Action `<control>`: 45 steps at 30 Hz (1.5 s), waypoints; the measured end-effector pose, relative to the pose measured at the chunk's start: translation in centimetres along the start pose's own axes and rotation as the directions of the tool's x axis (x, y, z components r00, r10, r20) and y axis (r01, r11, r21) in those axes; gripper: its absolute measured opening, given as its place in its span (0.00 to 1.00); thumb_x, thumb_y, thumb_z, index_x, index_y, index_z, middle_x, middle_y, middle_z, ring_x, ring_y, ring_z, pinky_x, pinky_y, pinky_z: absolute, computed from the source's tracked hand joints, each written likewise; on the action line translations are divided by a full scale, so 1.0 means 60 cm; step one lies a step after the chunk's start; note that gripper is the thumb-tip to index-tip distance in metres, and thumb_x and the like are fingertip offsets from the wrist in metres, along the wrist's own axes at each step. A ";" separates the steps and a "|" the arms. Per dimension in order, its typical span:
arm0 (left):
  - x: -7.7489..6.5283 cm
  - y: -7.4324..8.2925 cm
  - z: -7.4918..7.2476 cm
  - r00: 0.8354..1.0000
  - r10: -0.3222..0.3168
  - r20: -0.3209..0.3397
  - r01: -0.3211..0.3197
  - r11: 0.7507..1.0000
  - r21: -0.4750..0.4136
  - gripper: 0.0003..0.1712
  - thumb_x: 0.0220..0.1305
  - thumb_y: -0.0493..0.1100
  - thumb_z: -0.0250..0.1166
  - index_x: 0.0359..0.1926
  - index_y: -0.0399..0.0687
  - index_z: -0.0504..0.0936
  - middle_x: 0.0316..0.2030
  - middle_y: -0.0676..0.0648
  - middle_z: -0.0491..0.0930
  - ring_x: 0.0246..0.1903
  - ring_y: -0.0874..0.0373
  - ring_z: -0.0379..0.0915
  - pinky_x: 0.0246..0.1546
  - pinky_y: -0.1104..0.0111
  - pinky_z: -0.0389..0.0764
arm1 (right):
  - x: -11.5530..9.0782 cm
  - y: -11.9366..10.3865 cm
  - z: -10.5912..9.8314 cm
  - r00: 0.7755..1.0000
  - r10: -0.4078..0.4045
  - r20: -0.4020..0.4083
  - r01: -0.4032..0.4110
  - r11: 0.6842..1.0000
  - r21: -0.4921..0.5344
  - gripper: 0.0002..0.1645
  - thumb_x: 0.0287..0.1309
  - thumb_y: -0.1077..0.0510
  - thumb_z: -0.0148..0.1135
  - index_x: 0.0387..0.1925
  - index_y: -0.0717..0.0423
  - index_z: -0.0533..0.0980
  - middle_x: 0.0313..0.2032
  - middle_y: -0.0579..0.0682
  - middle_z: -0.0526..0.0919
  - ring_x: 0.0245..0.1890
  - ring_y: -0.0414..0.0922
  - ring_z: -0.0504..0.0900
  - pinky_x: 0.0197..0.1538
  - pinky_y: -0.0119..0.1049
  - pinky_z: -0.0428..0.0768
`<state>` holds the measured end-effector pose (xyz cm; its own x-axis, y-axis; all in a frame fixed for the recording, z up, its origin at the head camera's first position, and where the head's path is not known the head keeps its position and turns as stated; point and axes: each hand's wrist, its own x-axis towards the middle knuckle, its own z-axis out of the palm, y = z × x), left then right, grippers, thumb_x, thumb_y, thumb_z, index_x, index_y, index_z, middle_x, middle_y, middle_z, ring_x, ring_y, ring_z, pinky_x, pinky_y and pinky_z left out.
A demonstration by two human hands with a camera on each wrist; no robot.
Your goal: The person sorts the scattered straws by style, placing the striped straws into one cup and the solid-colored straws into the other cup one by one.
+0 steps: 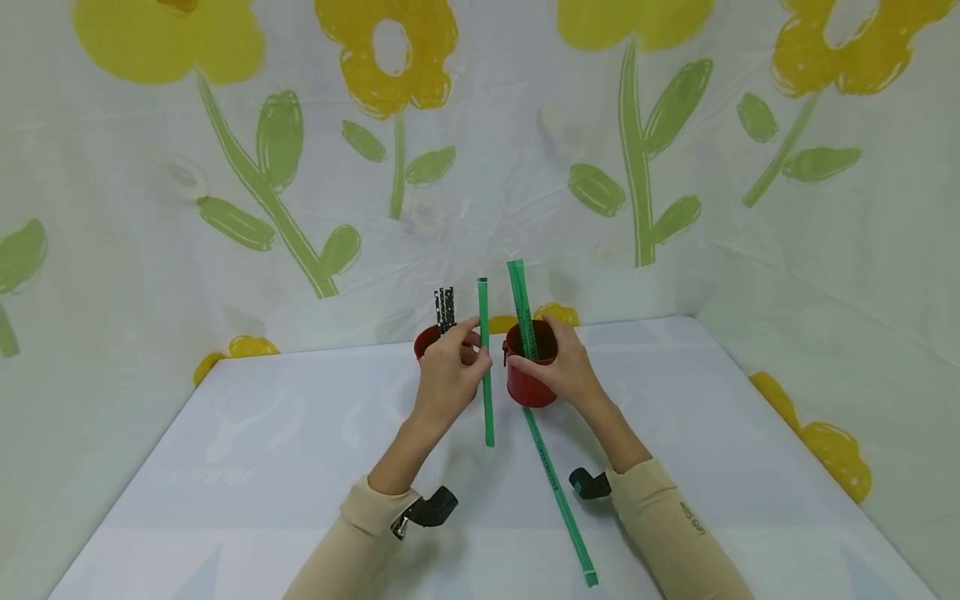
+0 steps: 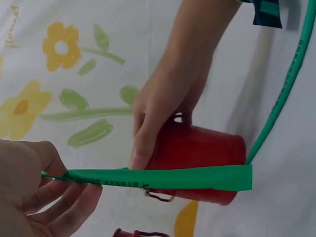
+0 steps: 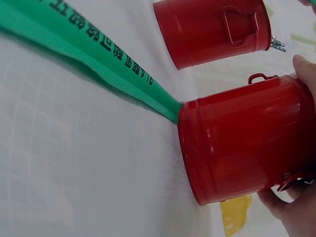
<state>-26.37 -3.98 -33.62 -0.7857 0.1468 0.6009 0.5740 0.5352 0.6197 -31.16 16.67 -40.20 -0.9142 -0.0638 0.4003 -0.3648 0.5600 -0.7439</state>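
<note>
My left hand pinches a long, thin green-wrapped stick, held upright in front of the two red buckets. Dark printing runs along its wrapper in the left wrist view. My right hand grips the right red bucket around its rim, thumb in front. Green-wrapped sticks stand in that bucket and lean against its edge. Behind my left hand, the left red bucket is partly hidden; black-and-white patterned sticks rise out of it.
Another green-wrapped stick lies on the white table, its far end at the right bucket's base. A hanging cloth printed with yellow flowers stands behind the table and along both sides. Black wrist-camera mounts jut from both sleeves.
</note>
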 end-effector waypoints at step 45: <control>0.136 0.063 -0.001 0.975 0.094 -0.203 -0.147 0.952 -0.267 0.15 0.68 0.40 0.61 0.54 0.41 0.75 0.40 0.41 0.84 0.37 0.53 0.84 0.37 0.67 0.86 | 0.003 -0.004 0.001 0.999 0.037 0.000 -0.037 0.999 0.016 0.49 0.47 0.40 0.75 0.66 0.49 0.63 0.59 0.48 0.73 0.61 0.49 0.72 0.52 0.51 0.84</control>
<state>-30.62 -0.78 -26.33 -0.6652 0.0241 0.7463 0.7238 0.2661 0.6366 -31.24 16.48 -40.01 -0.9271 -0.0433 0.3724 -0.3336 0.5485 -0.7668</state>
